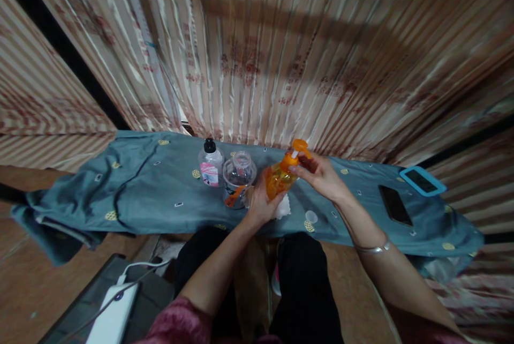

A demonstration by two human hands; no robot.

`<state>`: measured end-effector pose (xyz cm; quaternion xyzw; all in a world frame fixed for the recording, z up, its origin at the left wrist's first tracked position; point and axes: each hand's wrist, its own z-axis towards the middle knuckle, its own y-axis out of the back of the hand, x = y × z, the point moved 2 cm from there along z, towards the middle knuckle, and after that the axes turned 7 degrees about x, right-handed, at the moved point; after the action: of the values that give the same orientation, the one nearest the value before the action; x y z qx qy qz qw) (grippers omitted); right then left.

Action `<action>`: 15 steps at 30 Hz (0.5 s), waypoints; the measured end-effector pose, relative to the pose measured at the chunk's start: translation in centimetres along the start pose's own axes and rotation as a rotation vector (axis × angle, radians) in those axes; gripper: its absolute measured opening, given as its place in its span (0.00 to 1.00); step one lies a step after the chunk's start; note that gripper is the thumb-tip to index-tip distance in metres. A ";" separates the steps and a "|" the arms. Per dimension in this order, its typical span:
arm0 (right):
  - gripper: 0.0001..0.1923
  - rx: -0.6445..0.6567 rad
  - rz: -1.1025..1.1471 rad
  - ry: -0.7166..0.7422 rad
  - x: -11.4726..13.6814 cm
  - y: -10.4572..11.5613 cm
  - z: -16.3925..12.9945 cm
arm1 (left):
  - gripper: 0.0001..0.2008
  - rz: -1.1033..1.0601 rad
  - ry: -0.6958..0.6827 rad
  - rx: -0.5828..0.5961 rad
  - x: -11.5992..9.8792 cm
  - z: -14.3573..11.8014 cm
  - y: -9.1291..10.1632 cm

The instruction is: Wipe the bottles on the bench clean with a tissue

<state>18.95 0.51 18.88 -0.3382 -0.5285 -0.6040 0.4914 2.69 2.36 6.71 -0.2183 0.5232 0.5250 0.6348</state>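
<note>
Gripping orange pump bottle (pixel 278 179) between both hands: left (pixel 260 200) around body, right (pixel 317 171) apparently pinching pump (blurred).

head-worn view, facing down, close above table (pixel 160 194)

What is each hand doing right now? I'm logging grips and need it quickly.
Left hand: closed around the orange bottle.
Right hand: fingers on the bottle's orange pump top.
</note>
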 end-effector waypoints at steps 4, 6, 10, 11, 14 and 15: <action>0.24 0.001 -0.008 -0.009 0.3 0.1 -0.3 | 0.35 -0.024 -0.008 -0.008 0.0 0.0 0.0; 0.22 0.017 -0.016 -0.012 0.5 0.1 -0.2 | 0.35 -0.030 -0.003 -0.008 -0.1 0.0 0.0; 0.23 0.031 -0.017 -0.015 0.5 0.2 0.0 | 0.35 -0.016 0.002 -0.008 0.0 0.0 -0.1; 0.24 0.033 -0.015 -0.015 0.5 0.1 0.1 | 0.35 -0.015 0.003 -0.009 0.1 0.0 -0.1; 0.24 0.027 -0.023 -0.010 0.3 0.0 0.2 | 0.36 -0.018 0.003 -0.012 0.2 0.0 -0.1; 0.24 0.012 -0.037 -0.008 0.2 -0.1 0.2 | 0.36 -0.020 0.005 -0.011 0.2 0.0 -0.1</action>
<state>18.82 0.65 19.05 -0.3279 -0.5401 -0.6085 0.4801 2.81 2.43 6.47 -0.2280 0.5197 0.5211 0.6375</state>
